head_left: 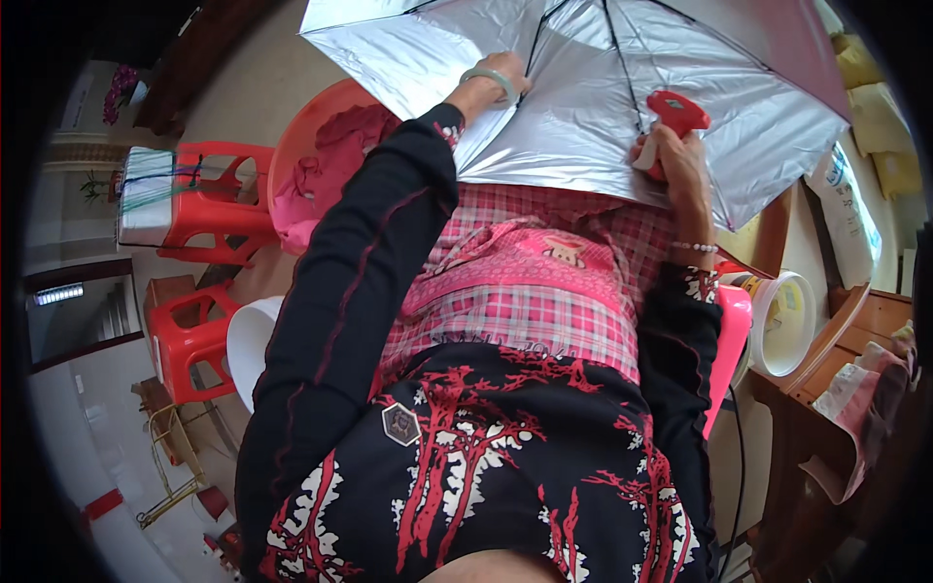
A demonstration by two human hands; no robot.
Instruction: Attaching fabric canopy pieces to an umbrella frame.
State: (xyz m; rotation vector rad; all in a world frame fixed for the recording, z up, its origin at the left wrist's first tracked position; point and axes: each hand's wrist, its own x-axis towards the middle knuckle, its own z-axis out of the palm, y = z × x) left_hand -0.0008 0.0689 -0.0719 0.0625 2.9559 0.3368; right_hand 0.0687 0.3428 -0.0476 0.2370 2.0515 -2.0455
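An opened umbrella (573, 126) with a silver lining and dark thin ribs spreads across the top of the head view, its near edge over my lap. My left hand (505, 76), a pale bangle at its wrist, reaches onto the lining and closes on a dark rib; the fingertips are partly hidden. In my right hand (677, 155), wearing a beaded bracelet, is a red-and-white handheld tool (680, 110) with a pistol-like head. The tool lies against the silver fabric, close to another rib. Its exact kind cannot be made out.
Left of the umbrella stands a red basin (287, 146) with pink cloth (335, 160) in it. Two red stools (219, 194) are farther left. A white bucket (783, 325) and wooden furniture (826, 355) stand at my right. A pink plaid apron (525, 301) covers my lap.
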